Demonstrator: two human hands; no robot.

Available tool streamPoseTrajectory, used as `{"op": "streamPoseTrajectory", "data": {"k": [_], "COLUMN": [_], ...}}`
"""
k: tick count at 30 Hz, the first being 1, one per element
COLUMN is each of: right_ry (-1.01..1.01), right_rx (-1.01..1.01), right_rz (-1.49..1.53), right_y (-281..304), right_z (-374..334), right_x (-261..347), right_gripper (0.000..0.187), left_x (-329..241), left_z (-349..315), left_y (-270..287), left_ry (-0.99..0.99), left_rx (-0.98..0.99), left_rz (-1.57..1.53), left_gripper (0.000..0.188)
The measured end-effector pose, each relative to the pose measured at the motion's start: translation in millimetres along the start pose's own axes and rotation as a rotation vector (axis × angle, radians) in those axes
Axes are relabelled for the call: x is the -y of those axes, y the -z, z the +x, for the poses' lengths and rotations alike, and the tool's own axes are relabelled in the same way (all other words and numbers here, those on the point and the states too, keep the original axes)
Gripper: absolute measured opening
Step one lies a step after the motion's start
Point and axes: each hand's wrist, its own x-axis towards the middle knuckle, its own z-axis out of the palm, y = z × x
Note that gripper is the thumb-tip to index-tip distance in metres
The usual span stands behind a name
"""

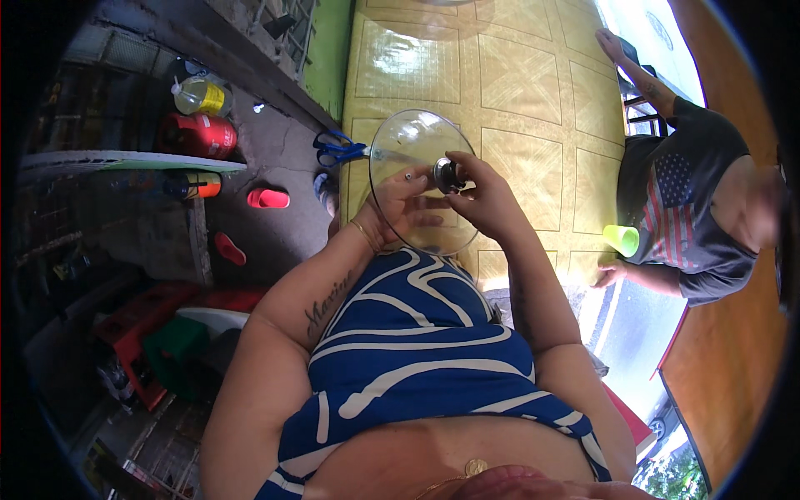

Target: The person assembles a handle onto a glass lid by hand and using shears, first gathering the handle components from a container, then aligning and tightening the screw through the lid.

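Observation:
A round clear glass lid [421,125] with a dark knob [450,176] is held at the near edge of the table. The fingers of my right hand [486,200] pinch the knob from the right. Beneath the glass, my left hand [400,208] supports the lid, its fingers reaching toward the middle and showing through it. A small metal spot [408,177] shows on the lid by my left thumb. Just left of the lid lie scissors with blue handles [337,149], sticking out past the table's left edge. What lies directly under the knob is hidden.
A yellow patterned cloth covers the table [517,83]. At right sits another person [683,183], one hand near a lime-green cup [621,240]. On the left floor are red slippers [268,198], a red container [198,136] and a yellow-labelled jug [202,97].

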Motion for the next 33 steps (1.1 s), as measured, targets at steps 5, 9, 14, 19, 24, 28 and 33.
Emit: {"op": "streamPoseTrajectory", "data": {"k": [5, 9, 14, 19, 24, 28, 33], "right_ry": [0.055, -0.022, -0.269, -0.345, -0.114, -0.106, 0.004], "right_rx": [-0.054, -0.181, -0.155, -0.033, -0.086, -0.141, 0.050], "right_rz": [0.033, -0.019, -0.149, -0.285, 0.310, 0.595, 1.517], "right_y": [-4, -4, 14, 21, 10, 4, 13], "right_z": [4, 5, 1, -3, -14, -20, -33], "right_x": [-19, -16, 2, 1, -20, -30, -35], "right_gripper": [0.044, 0.032, 0.041, 0.050, 0.039, 0.042, 0.058], "left_x": [-2, -8, -13, -10, -8, -5, -10], "left_z": [3, 0, -2, -5, -7, 0, -26], "left_y": [-1, -19, -36, -37, -43, -65, -148], "left_ry": [-0.011, -0.077, -0.134, -0.106, -0.127, -0.363, -0.803], "left_rx": [0.016, 0.017, 0.007, -0.035, -0.031, 0.027, -0.128], "left_rz": [0.022, 0.102, 0.277, 0.389, 0.365, 0.584, 1.632], "left_gripper": [0.038, 0.038, 0.036, 0.033, 0.035, 0.038, 0.037]}}
